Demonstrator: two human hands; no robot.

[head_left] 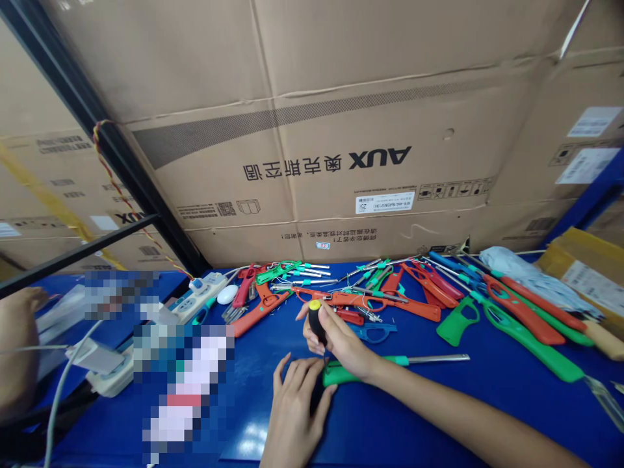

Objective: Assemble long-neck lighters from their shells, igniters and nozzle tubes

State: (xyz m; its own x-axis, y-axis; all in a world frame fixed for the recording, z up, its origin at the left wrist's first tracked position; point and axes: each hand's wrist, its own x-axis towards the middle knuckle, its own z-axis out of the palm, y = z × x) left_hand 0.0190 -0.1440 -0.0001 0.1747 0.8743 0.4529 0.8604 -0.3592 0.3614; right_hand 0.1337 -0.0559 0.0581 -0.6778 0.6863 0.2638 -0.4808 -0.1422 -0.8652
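My right hand [336, 341] is closed around a screwdriver [316, 322] with a black handle and yellow cap, held upright with its tip down on a green long-nosed lighter [390, 363]. The lighter lies flat on the blue table [439, 403], its metal tube pointing right. My left hand [297, 396] rests on the handle end of that lighter, fingers curled over it, pressing it to the table.
Several red, orange and green lighters [419, 292] lie spread across the back of the table. A white power strip [202, 292] sits at the left. Large cardboard boxes [341, 130] stand behind. Another person's hand [17, 351] shows at the far left edge.
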